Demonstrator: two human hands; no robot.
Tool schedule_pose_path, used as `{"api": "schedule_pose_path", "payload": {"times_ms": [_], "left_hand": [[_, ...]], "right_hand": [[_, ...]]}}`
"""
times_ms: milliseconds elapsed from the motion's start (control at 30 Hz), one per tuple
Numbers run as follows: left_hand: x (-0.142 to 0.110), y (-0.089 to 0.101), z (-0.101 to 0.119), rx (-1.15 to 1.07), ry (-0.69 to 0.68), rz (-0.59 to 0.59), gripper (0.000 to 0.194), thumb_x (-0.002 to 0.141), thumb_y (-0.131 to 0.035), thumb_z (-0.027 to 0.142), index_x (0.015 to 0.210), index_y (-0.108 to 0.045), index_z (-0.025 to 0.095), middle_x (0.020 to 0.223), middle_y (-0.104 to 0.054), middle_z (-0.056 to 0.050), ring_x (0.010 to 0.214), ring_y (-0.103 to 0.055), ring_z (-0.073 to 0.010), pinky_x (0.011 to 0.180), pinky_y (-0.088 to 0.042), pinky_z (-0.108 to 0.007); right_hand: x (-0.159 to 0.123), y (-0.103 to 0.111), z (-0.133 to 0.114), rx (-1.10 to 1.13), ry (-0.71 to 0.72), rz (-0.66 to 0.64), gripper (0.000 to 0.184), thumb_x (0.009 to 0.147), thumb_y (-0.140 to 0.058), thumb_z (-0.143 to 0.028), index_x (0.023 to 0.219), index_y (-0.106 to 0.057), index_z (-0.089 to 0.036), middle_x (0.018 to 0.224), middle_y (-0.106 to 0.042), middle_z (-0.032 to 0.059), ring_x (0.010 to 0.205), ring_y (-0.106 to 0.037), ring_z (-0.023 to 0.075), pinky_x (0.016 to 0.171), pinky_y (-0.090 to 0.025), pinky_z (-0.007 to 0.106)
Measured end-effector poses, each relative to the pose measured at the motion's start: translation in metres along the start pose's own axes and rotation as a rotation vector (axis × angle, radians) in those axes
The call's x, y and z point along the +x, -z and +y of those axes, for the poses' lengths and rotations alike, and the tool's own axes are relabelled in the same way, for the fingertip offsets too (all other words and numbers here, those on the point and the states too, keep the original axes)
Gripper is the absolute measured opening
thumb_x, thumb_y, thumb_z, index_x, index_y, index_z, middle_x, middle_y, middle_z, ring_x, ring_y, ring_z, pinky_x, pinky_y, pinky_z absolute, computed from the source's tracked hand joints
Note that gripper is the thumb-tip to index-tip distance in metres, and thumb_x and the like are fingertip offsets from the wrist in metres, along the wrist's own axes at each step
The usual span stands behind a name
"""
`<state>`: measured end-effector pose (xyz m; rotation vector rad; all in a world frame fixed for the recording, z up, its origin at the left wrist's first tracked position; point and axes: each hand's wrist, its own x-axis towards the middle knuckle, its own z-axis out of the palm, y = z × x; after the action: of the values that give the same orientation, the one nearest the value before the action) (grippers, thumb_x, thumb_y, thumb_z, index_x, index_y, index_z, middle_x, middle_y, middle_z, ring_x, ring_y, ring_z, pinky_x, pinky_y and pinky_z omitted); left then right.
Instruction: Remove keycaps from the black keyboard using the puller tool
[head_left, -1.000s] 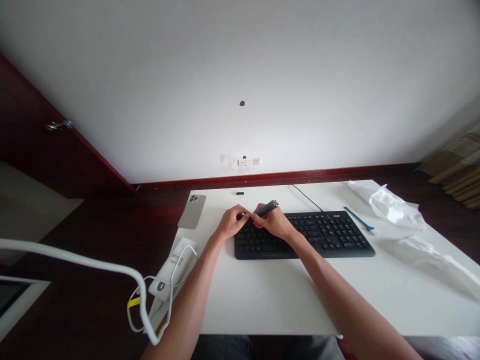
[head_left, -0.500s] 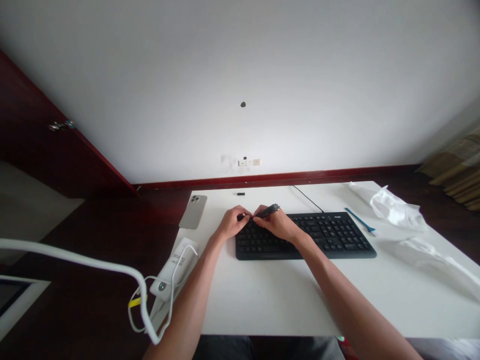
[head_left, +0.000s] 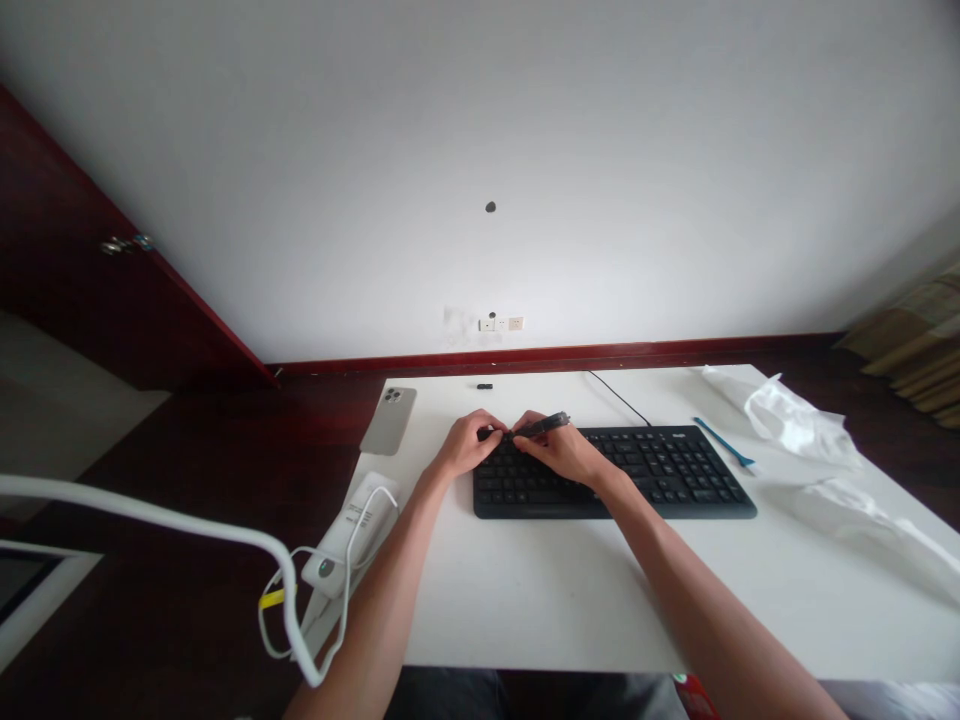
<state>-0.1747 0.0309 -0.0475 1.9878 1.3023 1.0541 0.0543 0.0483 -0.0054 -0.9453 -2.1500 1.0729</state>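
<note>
Over the far-left corner of the keyboard (head_left: 649,465), my right hand (head_left: 561,452) grips a dark pen-like tool (head_left: 551,424), long axis roughly left-right, right end raised. My left hand (head_left: 465,444) sits just left of it, fingers curled; can't tell if pinching anything.

We've a matt plastic kybd (head_left: 667,470), smooth tabletop (head_left: 525,600) w/ soft sheen, crinkly semi-glossy plastic wrap (head_left: 799,425) approx 3 o'clock, shiny metal dr handle (head_left: 115,246) approx 9:30.
</note>
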Motion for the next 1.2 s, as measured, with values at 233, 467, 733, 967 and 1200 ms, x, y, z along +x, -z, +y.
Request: {"api": "schedule_pose_path", "payload": {"times_ms": [233, 467, 733, 967, 1200], "left_hand": [[-0.002, -0.002, 0.004, 0.052, -0.021, -0.036, 0.017, 0.084, -0.072, 0.021, 0.101, -0.075, 0.025, 0.104, -0.071, -0.003, 0.099, -0.068, -0.0202, 0.094, -0.053, -0.032], [-0.001, -0.005, 0.003, 0.075, -0.013, -0.012, 0.012, 0.085, -0.074, 0.025, 0.098, -0.073, 0.024, 0.1, -0.071, -0.002, 0.096, -0.068, -0.0198, 0.089, -0.053, -0.03], [-0.002, -0.008, 0.002, 0.104, -0.01, 0.013, 0.014, 0.084, -0.074, 0.021, 0.098, -0.074, 0.024, 0.1, -0.071, -0.002, 0.095, -0.068, -0.0196, 0.089, -0.053, -0.031], [0.001, -0.003, 0.001, -0.018, -0.02, -0.004, 0.027, 0.089, -0.057, 0.008, 0.1, -0.076, 0.022, 0.104, -0.075, -0.003, 0.099, -0.07, -0.0177, 0.095, -0.052, -0.03], [0.001, -0.002, -0.001, -0.035, -0.008, -0.003, 0.024, 0.09, -0.058, 0.011, 0.1, -0.078, 0.022, 0.103, -0.075, -0.003, 0.097, -0.07, -0.0178, 0.091, -0.053, -0.03]], "right_hand": [[0.002, -0.004, 0.002, 0.002, 0.009, 0.013, 0.022, 0.095, -0.06, -0.037, 0.106, -0.069, -0.021, 0.087, -0.074, 0.0037, 0.077, -0.068, 0.0201, 0.072, -0.055, 0.032], [0.008, -0.01, 0.011, -0.012, -0.024, 0.049, 0.022, 0.095, -0.061, -0.039, 0.103, -0.071, -0.02, 0.085, -0.074, 0.0039, 0.076, -0.07, 0.0209, 0.072, -0.055, 0.031], [0.013, -0.013, 0.016, 0.051, -0.063, 0.073, 0.03, 0.096, -0.061, -0.047, 0.1, -0.073, -0.019, 0.077, -0.075, 0.0039, 0.073, -0.073, 0.021, 0.069, -0.057, 0.03], [0.02, -0.012, 0.02, 0.064, -0.189, 0.074, 0.027, 0.094, -0.063, -0.04, 0.087, -0.076, -0.017, 0.076, -0.077, 0.0046, 0.069, -0.074, 0.0203, 0.068, -0.059, 0.028], [0.028, -0.012, 0.009, 0.022, -0.316, 0.079, 0.034, 0.093, -0.064, -0.037, 0.068, -0.075, -0.017, 0.068, -0.076, 0.0054, 0.065, -0.075, 0.02, 0.069, -0.059, 0.026]]}}
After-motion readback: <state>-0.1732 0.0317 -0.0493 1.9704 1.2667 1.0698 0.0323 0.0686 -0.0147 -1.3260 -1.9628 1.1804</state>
